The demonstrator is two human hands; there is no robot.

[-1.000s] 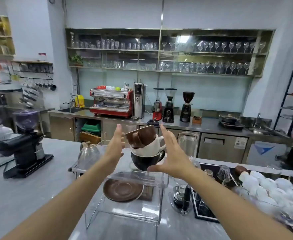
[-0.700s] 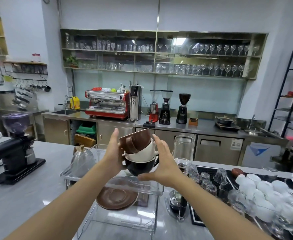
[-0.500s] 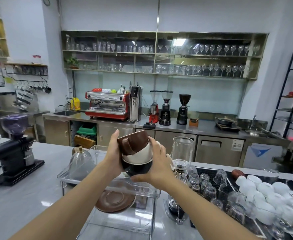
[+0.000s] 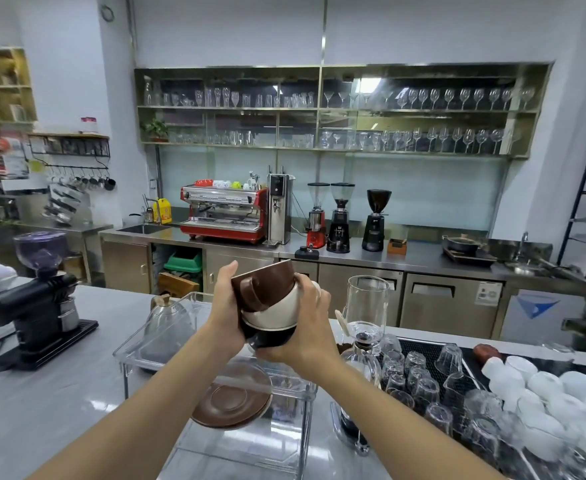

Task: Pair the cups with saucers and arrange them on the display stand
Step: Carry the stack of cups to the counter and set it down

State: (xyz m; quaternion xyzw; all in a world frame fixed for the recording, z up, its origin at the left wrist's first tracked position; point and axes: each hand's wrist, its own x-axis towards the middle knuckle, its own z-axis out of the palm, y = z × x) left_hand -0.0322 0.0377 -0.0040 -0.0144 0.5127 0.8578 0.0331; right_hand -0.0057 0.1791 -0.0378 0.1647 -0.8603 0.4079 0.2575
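The cups I hold feel like smooth pottery: the brown cup (image 4: 267,284) is matt, the white cup (image 4: 276,311) and the black cup (image 4: 267,337) shine. The stand (image 4: 215,382) is clear, glossy plastic. The brown saucer (image 4: 231,403) has a soft shine. The counter (image 4: 42,403) is smooth grey metal.

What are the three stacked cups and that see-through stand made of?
The brown cup, white cup and black cup look like glazed ceramic: thick, opaque walls with a soft sheen. The display stand looks like clear acrylic, since the brown saucer shows through it, though it could be glass.
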